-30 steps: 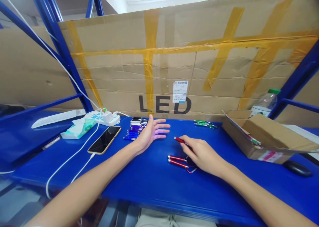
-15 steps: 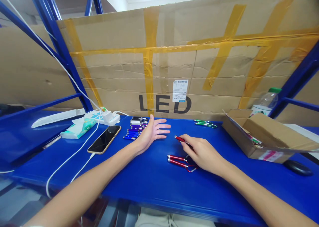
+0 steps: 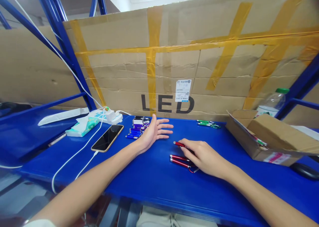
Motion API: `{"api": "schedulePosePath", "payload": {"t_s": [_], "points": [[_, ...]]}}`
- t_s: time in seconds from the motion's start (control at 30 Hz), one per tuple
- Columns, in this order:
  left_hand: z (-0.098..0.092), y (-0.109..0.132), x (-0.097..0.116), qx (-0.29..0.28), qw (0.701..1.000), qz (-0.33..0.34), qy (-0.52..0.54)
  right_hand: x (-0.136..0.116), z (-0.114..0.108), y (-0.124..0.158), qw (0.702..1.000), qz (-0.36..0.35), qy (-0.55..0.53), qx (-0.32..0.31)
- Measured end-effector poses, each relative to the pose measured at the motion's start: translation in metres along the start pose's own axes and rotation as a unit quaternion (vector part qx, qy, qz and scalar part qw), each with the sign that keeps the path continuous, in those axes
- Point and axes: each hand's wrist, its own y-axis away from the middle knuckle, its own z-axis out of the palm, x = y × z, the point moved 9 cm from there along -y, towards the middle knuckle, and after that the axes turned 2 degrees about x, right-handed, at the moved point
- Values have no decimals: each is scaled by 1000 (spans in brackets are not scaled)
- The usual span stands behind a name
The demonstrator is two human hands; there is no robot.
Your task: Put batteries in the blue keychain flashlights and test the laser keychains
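Note:
Between the fingers of my right hand [image 3: 203,155] is a slim red metal penlight [image 3: 178,144], its silver-tipped end pointing left. Just below it, two more red penlights [image 3: 179,162] lie side by side, with a red carabiner clip partly under my hand. My left hand [image 3: 154,134] rests on its edge, fingers spread and holding nothing. Beside that hand's thumb lies a row of several penlights [image 3: 136,132] in blue, purple, white and black, partly hidden by the hand. Farther back on the right, a few green penlights [image 3: 207,124] lie together.
An open cardboard box [image 3: 259,154] stands at the right, with a bottle [image 3: 271,102] behind and a black mouse [image 3: 304,171] beside it. Left are a phone [image 3: 107,138] on a cable, a tissue pack [image 3: 82,127] and a power strip [image 3: 106,116]. A large carton [image 3: 119,74] backs the blue table.
My right hand has lowered slightly with the red penlight, toward the two lying red ones. The left hand keeps its spread pose. The whole view has shifted a little.

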Motion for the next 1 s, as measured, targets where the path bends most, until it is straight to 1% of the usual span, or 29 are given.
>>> {"api": "schedulePosePath", "payload": {"t_s": [0.07,0.13,0.3,0.4,0.47,0.57,0.7,0.77,0.83,1.0], "points": [[1,1,-1,-4,1000,-1,-5,1,-2,0,1000,6,3,5],[2,1,-1,-7,1000,-2,-8,6,-2,-1,1000,27,11,9],[2,1,0,-5,1000,0,-6,28,3,0,995,88,45,16],[0,0,1,7,1000,1,-16,37,2,0,993,101,39,35],[-2,-2,1,15,999,11,-33,39,1,-1,993,97,48,45],[-5,-4,5,19,993,51,-101,40,-1,-2,992,76,82,56],[-1,0,15,-1,967,120,-225,45,0,-4,993,65,86,52],[0,2,17,-5,958,128,-255,47,2,-4,994,64,79,44],[-2,3,18,1,951,130,-280,47,3,-5,995,63,73,31],[-10,3,18,46,922,135,-360,42,5,-6,998,59,39,7]]}}
